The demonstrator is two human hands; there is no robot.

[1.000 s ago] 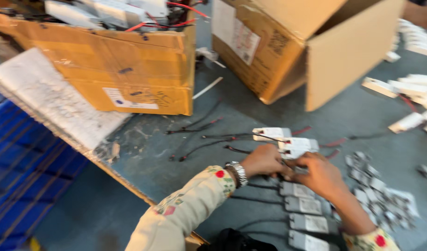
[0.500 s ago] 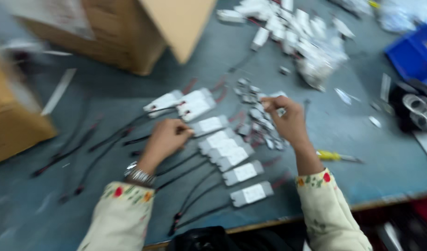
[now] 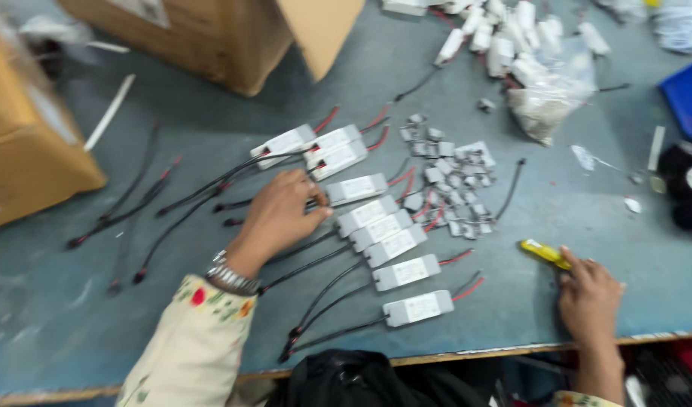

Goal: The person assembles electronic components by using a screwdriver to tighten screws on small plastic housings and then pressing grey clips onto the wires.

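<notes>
- The left hand (image 3: 282,215) is laid flat over the black wires (image 3: 316,252) beside a column of white power boxes (image 3: 383,226) on the table (image 3: 195,136); its grip is loose, fingertips resting on the end of one box, nothing clamped.
- The boxes are seen lined up side by side down the table, black leads fanned to the left and red leads to the right, probably so each can be taken in turn.
- The right hand (image 3: 587,298) is pressed down near the table's front edge, fingers touching a yellow-handled tool (image 3: 545,252); whether the handle is actually gripped cannot be told.
- A scatter of small grey connectors (image 3: 455,181) is spread just right of the boxes, within reach of both hands.
- Further back, a heap of more white boxes (image 3: 504,38) and a clear bag (image 3: 549,105) are seen, with cardboard boxes (image 3: 233,38) at the far left.
</notes>
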